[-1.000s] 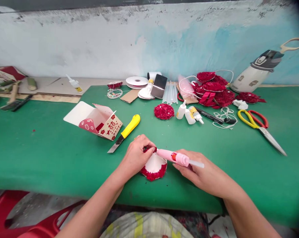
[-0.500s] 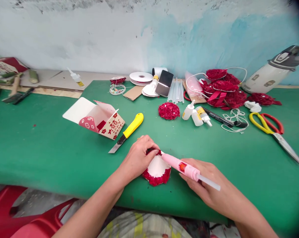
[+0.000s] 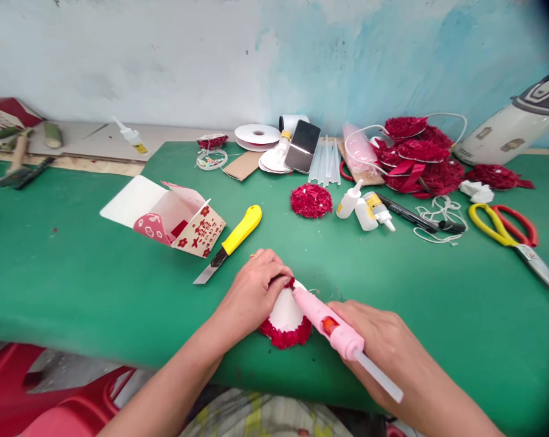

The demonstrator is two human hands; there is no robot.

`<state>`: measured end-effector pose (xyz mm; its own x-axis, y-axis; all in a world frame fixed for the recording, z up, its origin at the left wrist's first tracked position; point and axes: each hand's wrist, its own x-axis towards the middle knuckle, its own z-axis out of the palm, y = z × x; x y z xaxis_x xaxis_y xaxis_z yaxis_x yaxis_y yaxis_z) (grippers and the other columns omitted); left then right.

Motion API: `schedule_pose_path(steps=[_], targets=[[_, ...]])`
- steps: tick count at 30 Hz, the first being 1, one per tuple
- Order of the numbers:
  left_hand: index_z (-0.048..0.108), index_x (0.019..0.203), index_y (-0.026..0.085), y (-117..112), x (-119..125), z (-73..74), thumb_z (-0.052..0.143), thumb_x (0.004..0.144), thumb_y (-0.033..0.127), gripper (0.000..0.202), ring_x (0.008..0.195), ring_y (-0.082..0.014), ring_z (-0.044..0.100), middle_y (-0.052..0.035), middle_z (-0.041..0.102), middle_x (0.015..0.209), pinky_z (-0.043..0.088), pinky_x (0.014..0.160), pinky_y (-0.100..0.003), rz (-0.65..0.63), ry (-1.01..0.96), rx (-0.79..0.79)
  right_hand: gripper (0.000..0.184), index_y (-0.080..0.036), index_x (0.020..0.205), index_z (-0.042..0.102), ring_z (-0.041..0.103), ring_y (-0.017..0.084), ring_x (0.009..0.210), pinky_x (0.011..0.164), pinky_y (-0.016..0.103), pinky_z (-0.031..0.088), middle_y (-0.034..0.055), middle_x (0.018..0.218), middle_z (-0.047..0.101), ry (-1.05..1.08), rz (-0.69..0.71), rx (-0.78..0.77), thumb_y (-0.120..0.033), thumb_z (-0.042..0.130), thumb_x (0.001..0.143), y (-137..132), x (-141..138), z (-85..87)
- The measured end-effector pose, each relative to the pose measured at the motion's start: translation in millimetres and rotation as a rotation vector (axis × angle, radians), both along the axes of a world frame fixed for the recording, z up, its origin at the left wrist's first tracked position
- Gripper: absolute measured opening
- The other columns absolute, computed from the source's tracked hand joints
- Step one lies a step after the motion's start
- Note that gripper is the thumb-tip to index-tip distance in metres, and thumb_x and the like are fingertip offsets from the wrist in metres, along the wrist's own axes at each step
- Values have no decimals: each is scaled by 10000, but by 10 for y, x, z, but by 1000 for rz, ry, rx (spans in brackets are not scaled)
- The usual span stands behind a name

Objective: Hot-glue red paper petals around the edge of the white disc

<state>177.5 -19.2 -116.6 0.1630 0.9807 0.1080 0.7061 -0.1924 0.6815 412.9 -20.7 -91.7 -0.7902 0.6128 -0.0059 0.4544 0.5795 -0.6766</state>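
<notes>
At the near edge of the green desk (image 3: 74, 261), the left hand (image 3: 255, 292) is pinching the tip of a red-trimmed white cone (image 3: 284, 315) and covering it. The right hand (image 3: 386, 352) is gripping a pink glue gun (image 3: 331, 326), its nozzle touching that tip. Beyond, a yellow knife (image 3: 237, 235), printed box (image 3: 178, 220) and red rosette (image 3: 310, 200) are lying clear. The scissors (image 3: 506, 226) are running off the right edge.

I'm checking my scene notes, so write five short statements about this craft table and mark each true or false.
1. The right hand holds a pink glue gun. True.
2. The left hand holds a white cone edged with red petals. True.
3. The left hand grips a blade. False: the yellow knife lies loose on the green table.
4. The glue gun's nozzle points away from the cone. False: it points at the cone's top.
5. Scissors lie at the far right. True.
</notes>
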Motion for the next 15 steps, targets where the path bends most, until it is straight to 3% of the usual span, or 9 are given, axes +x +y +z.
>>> schedule_pose_path(steps=[7, 15], targets=[[665, 850, 187, -24, -4, 9, 495, 916, 161, 184, 849, -177, 539, -42, 606, 872, 397, 839, -369, 1, 44, 3, 78, -197, 894, 473, 479, 171, 615, 542, 297, 291, 20, 730, 549, 79, -4, 175, -123, 452, 909, -31, -2, -51], [653, 837, 183, -36, -1, 12, 496, 917, 153, 179, 855, -170, 538, -36, 600, 876, 385, 852, -366, 4, 32, -3, 78, -206, 938, 480, 521, 184, 614, 534, 308, 334, 34, 739, 586, 99, -10, 231, -168, 412, 939, -23, 31, -16]])
